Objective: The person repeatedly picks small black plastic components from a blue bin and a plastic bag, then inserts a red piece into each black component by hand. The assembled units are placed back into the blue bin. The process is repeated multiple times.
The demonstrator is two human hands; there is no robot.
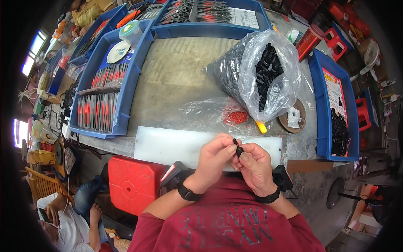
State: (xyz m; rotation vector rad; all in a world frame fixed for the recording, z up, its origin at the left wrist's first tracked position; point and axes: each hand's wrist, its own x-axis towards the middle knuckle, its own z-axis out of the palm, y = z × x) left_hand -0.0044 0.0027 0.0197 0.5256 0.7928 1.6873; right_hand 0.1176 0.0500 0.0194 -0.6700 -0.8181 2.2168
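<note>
Over the front edge of a white board (168,145), my two hands meet with fingertips pinched. My left hand (213,158) is closed on a small black plastic piece (235,142). My right hand (256,167) is closed on another small dark piece (239,151), close against the first; whether the two are joined I cannot tell. Just beyond the hands stands an open clear plastic bag (247,90) full of similar black pieces (267,69). Beside its base, small red pieces (236,117) lie in a thin clear bag (203,110).
Blue trays (121,107) with red-and-black thin items stand at left and back. A blue tray (321,105) at right holds black pieces. Nearby are a yellow-handled tool (261,127), a round brown dish (298,126), a red cup (310,41) and a red stool (130,185). Someone in white (73,227) sits lower left.
</note>
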